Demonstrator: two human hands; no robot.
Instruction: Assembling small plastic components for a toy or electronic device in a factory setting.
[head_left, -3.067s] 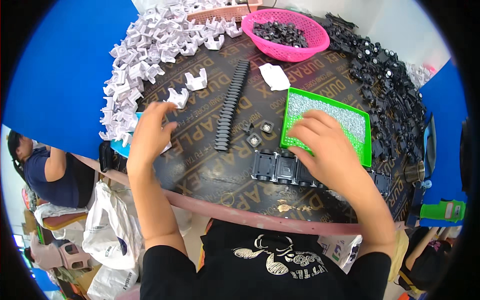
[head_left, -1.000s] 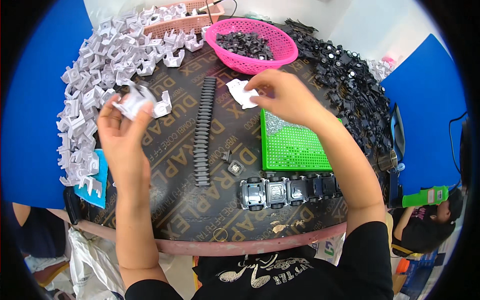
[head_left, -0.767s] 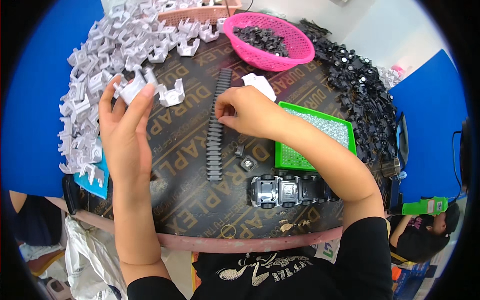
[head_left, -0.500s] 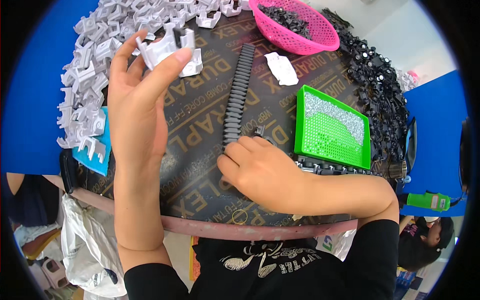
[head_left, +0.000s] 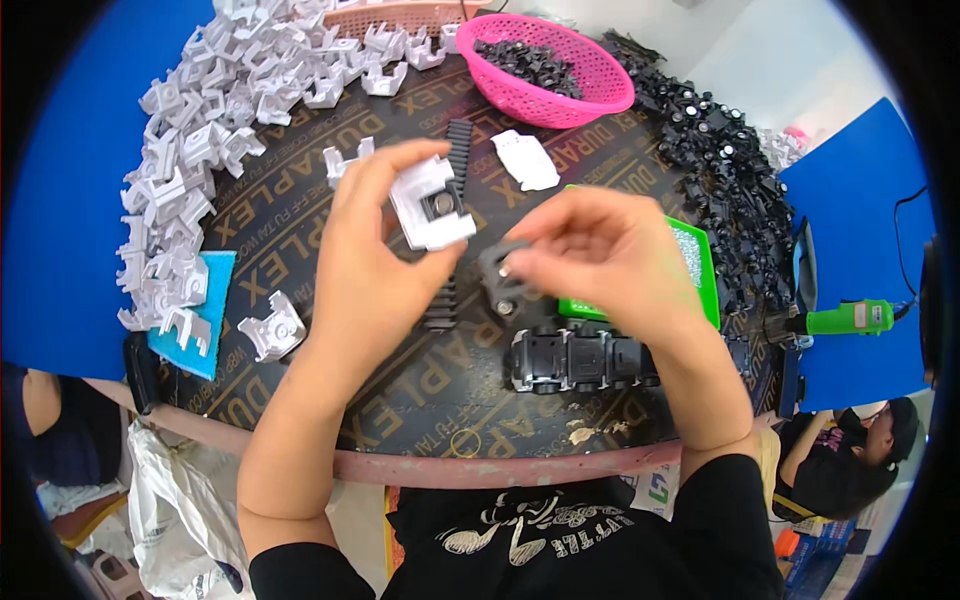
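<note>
My left hand (head_left: 362, 245) pinches a white plastic bracket (head_left: 412, 205) between thumb and fingers. A small black insert with a round metal centre (head_left: 441, 204) sits in that bracket. To its right, my right hand (head_left: 625, 265) grips a black plastic part (head_left: 500, 278) with small shiny round spots, slightly blurred. The two held pieces are close together but apart. Beneath and behind them runs a long row of ribbed black pieces (head_left: 459, 145), partly covered by my left hand. Below my right hand lies a line of black-and-white assembled units (head_left: 588, 362).
White brackets (head_left: 205, 130) are heaped at the far left, with a loose one (head_left: 275, 328) nearer me. A pink basket (head_left: 610, 92) of black bits stands at the back. A green tray (head_left: 709, 285), a black parts pile (head_left: 715, 150) and a green power screwdriver (head_left: 850, 318) are at right.
My left hand has brought its bracket down and right, turning it. My right hand has risen from the black row and moved right with a black part. A loose bracket now shows at left.
</note>
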